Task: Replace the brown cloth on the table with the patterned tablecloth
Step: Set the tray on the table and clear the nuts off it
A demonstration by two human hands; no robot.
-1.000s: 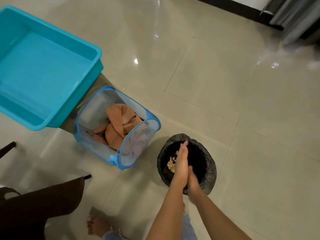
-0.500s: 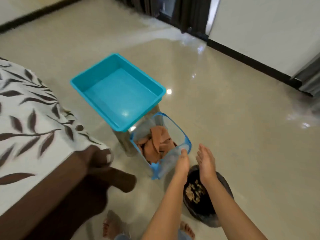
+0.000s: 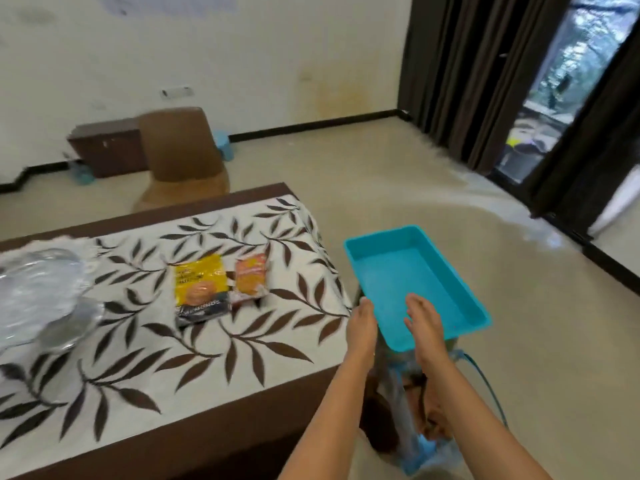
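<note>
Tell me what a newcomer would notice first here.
A white tablecloth with bold brown leaves covers the table on the left. A yellow snack packet and an orange packet lie side by side on it. Just right of the table stands an empty turquoise tub, with the left hand and right hand open at its near edge.

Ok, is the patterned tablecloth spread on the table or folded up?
Spread: the patterned tablecloth lies flat over the table, with a yellow packet, an orange packet and a glass bowl on it.
</note>
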